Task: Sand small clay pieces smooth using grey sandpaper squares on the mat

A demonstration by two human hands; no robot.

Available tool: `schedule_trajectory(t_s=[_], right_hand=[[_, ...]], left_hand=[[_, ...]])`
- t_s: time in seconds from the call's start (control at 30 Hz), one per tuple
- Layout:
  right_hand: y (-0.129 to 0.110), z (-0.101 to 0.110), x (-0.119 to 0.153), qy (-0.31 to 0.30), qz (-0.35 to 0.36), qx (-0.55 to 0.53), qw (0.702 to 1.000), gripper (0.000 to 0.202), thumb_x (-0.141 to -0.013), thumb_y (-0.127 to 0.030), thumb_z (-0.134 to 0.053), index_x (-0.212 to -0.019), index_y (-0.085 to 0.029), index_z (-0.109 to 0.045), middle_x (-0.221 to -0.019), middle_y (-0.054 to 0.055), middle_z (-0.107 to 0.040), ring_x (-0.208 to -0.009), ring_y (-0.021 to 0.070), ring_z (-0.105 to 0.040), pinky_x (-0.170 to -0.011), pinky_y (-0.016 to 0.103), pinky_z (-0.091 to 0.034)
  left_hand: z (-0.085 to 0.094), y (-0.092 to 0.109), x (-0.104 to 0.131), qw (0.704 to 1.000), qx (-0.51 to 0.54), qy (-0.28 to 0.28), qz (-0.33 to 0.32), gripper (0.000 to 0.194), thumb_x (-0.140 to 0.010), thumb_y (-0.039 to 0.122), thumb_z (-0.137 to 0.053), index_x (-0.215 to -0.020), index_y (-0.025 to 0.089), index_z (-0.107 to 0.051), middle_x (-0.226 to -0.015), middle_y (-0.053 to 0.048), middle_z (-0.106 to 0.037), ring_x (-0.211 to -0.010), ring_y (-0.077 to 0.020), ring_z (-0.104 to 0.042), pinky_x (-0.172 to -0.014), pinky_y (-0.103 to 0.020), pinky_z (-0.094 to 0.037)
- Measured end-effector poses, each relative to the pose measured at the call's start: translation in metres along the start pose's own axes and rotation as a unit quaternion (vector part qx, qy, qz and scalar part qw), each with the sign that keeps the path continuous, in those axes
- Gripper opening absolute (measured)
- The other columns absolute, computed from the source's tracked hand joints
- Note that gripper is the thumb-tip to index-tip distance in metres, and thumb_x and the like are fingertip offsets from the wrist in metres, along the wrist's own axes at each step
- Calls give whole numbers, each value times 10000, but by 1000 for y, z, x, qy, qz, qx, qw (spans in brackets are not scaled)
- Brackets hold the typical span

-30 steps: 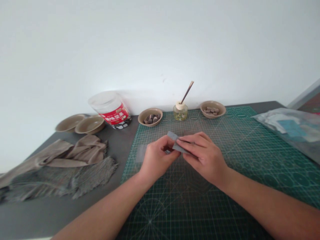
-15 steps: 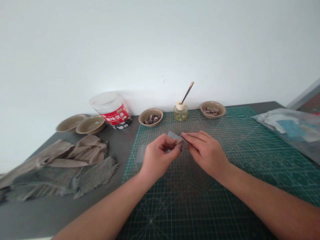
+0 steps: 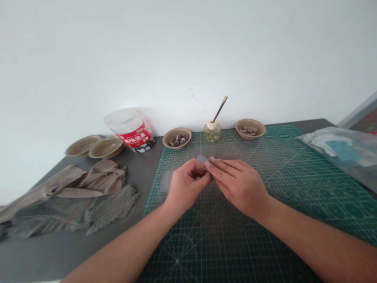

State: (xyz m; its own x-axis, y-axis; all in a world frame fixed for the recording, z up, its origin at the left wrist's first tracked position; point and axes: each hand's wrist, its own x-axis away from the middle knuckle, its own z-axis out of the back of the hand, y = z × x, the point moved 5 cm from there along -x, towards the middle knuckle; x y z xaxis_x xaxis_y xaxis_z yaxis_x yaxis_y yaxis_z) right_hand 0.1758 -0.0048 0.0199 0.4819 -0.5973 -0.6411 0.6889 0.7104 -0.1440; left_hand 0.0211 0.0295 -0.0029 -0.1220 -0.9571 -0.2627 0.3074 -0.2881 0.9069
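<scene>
Over the middle of the green cutting mat [image 3: 182,236], my two hands meet. My left hand [image 3: 188,182] is closed in a pinch around a small piece, which the fingers now hide almost wholly; it looks like a stone. From between the hands sticks out the corner of a grey sheet [image 3: 202,158], apparently sandpaper. My right hand [image 3: 240,182] is closed with its fingers together, pressing the sheet over the left fingertips. Another pale grey sheet [image 3: 165,181] lies flat on the mat, left of my left hand.
Behind the hands stand a bowl of rough stones [image 3: 177,138], a glass jar [image 3: 212,133] with a brush-like stick, and a bowl of smoother stones [image 3: 250,129]. Leftward are a plastic tub [image 3: 134,133], two bowls [image 3: 106,147] and crumpled cloths [image 3: 88,184]. A plastic bag [image 3: 344,149] lies right.
My right hand has slid left and turned flatter, its fingers now covering the left fingertips and the small piece between them. My left hand has hardly moved.
</scene>
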Motion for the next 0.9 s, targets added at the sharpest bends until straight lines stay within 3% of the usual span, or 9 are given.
schedule_trajectory(t_s=[0.3,0.63,0.7,0.83,0.9], right_hand=[[-1,1,1,13,-2,20,1000,345,-1018,-136,-475,-1317,-59,-628,-1292,130,-698,-1025,246,-724,-907,416,-556],[-6,4,-1,11,-10,41,999,336,-1019,-160,-493,-1312,-95,-645,-1296,123,-694,-1030,237,-730,-868,407,-541],[1,1,-1,2,-42,20,999,336,-1009,-162,-506,-1308,-123,-654,-1263,104,-716,-1003,232,-739,-852,399,-547],[23,-8,1,-36,-179,-41,982,323,-976,-189,-562,-1270,-198,-696,-1119,64,-778,-900,236,-758,-777,366,-583],[26,-6,1,-13,-204,-57,977,344,-976,-195,-557,-1296,-213,-681,-1133,62,-774,-896,235,-758,-774,362,-594]], left_hand=[[-2,-1,2,1000,12,-2,-2,146,-808,262,-745,-741,169,-655,-694,-5,-677,-634,-124,-614,-597,-228,-492],[-1,0,1,1000,-7,1,-21,157,-813,258,-746,-723,171,-650,-676,2,-660,-623,-118,-599,-584,-225,-487],[0,1,1,1000,7,9,-29,146,-812,259,-752,-736,172,-663,-699,-6,-677,-648,-127,-623,-615,-237,-508],[0,1,1,998,50,17,-26,151,-803,275,-768,-771,171,-663,-751,-25,-708,-696,-152,-670,-653,-261,-543],[0,-1,0,998,51,15,-14,163,-807,282,-763,-770,170,-650,-733,-22,-700,-671,-145,-661,-629,-253,-533]])
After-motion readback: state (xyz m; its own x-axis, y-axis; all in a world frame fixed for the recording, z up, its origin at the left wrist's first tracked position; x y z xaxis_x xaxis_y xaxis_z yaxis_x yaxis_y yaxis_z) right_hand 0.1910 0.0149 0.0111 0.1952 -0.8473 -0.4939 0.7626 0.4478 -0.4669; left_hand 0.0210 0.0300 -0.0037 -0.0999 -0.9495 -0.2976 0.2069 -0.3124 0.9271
